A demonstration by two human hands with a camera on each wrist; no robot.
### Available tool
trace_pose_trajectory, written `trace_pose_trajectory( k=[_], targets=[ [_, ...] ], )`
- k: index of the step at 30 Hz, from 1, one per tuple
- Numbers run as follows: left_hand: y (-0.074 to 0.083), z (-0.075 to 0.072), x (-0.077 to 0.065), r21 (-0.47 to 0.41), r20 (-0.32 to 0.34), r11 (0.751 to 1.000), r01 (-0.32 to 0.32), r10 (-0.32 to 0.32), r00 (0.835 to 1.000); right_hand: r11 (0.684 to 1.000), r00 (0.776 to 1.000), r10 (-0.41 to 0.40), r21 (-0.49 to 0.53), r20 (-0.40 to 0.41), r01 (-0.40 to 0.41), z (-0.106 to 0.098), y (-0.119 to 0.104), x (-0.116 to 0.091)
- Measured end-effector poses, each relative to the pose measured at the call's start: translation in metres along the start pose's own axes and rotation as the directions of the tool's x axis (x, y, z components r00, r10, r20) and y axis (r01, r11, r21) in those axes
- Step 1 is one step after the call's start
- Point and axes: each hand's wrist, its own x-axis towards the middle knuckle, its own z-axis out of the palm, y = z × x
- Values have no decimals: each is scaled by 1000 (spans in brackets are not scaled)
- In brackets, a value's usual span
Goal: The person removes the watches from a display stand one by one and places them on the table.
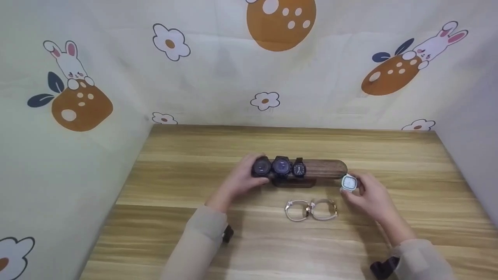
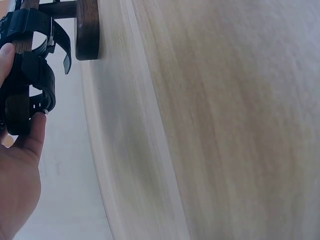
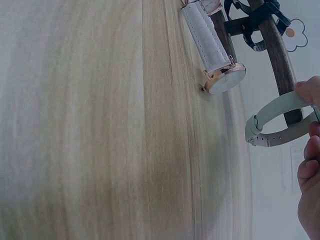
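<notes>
A dark wooden watch stand (image 1: 325,169) carries three black watches: one at its left end (image 1: 261,167), a second beside it (image 1: 281,166) and a smaller square-faced one (image 1: 299,168). My left hand (image 1: 246,175) grips the stand's left end, fingers behind and thumb in front, against the end watch's strap (image 2: 47,87). At the opposite end, my right hand (image 1: 371,196) pinches a pale mint watch (image 1: 349,182) with a squarish face. Its closed strap (image 3: 272,112) overlaps the bar's tip in the right wrist view; whether it encircles the tip, I cannot tell.
Two white-strapped watches with gold-toned cases, a left one (image 1: 296,211) and a right one (image 1: 325,210), stand on their sides in front of the stand. They rest on the wooden table (image 1: 175,171). A patterned cloth (image 1: 218,77) rises behind the table and along its sides.
</notes>
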Motion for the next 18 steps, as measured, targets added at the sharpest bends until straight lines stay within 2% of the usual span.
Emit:
trace_pose_trajectory(
  k=[10,18],
  targets=[
    [2,-1,2,7,1,1000,16,-16,1000,998,998,-56,-6,-7,56,-5,-2,0],
    [0,-1,2,15,1,1000,19,-19,1000,999,999,-50,8,15,50,-5,-7,-1]
  ],
)
